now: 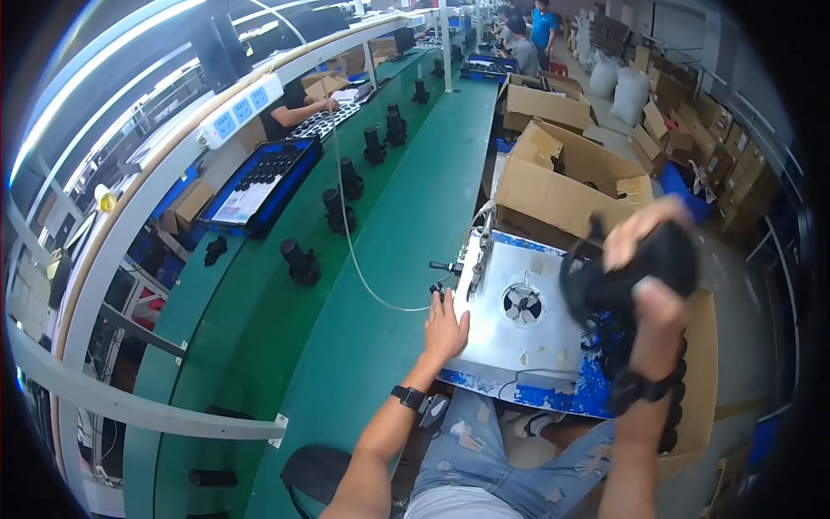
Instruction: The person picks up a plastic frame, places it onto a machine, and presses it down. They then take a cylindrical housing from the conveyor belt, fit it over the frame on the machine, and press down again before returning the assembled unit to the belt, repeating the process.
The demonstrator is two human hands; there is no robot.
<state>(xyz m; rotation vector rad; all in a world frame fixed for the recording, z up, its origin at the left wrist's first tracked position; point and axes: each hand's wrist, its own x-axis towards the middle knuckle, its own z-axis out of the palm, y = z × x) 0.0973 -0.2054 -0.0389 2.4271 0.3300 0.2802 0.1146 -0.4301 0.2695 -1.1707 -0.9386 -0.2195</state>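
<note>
My left hand (444,332) lies with its fingers stretched forward at the left edge of a silvery metal plate (553,346). Its fingertips reach a small black knob (436,291), partly hidden by them. Over the plate's right side, my right hand (654,298) is closed round a black rounded part (666,259), smeared by motion, so its exact kind does not show. Set in the plate is a round opening with a metal vaned piece (522,304) inside. A small metal clamp-like fixture (478,264) stands at the plate's upper left.
A green conveyor (220,324) on the left carries several black parts (300,262). Beyond it sits a blue-rimmed tray (259,186); another person's arm (303,112) is near. Cardboard boxes (553,192) stand ahead, another box (705,372) at my right. A thin hose (350,229) hangs across.
</note>
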